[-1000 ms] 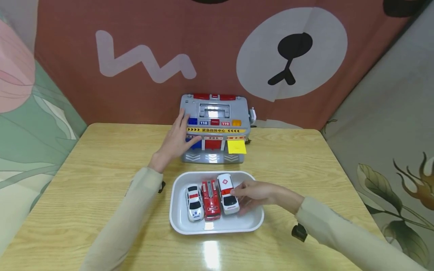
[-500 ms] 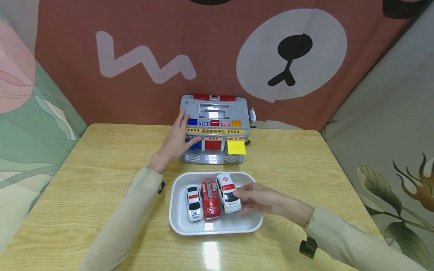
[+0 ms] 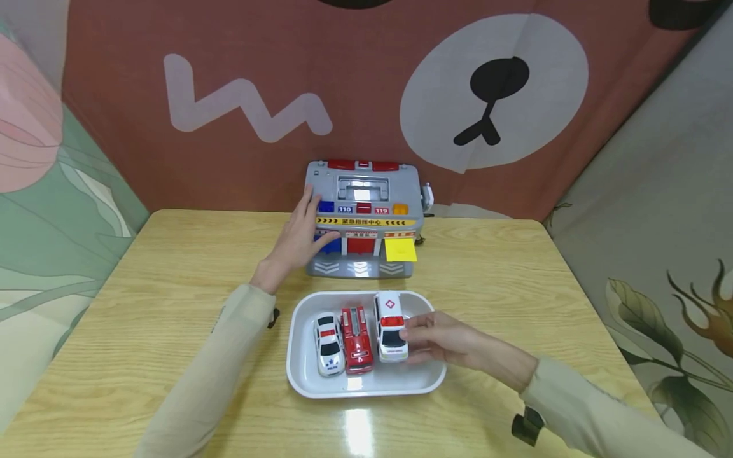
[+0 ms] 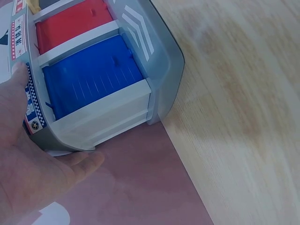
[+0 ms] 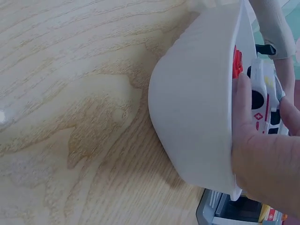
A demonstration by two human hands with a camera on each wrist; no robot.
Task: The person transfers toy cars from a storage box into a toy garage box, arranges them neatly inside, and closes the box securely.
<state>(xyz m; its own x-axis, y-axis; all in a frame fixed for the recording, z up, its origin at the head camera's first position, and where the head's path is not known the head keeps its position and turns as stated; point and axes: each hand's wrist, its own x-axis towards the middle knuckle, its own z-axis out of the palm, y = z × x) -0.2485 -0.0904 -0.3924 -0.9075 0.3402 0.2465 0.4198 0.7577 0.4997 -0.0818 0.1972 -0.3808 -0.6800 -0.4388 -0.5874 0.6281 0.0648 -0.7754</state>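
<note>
My right hand (image 3: 441, 337) pinches a white toy ambulance (image 3: 390, 321) with a red light bar, thumb on its near right side. In the right wrist view the ambulance (image 5: 265, 101) sits between thumb and fingers at the rim of a white tray (image 5: 197, 98). A white toy police car (image 3: 329, 346) and a red toy fire engine (image 3: 357, 340) lie side by side in the tray. My left hand (image 3: 292, 238), fingers extended, rests against the left side of a grey toy emergency station (image 3: 366, 219), with the thumb over its front.
The station has a blue door (image 4: 93, 75), a red door (image 3: 361, 245) and a raised yellow flap (image 3: 400, 249). It stands at the back of the wooden table (image 3: 200, 254), before a brown cloth (image 3: 361, 83). The tray lies just in front of it.
The ambulance has lifted slightly and shifted right, apart from the fire engine, with my right hand on it. My left hand and the station have stayed put.
</note>
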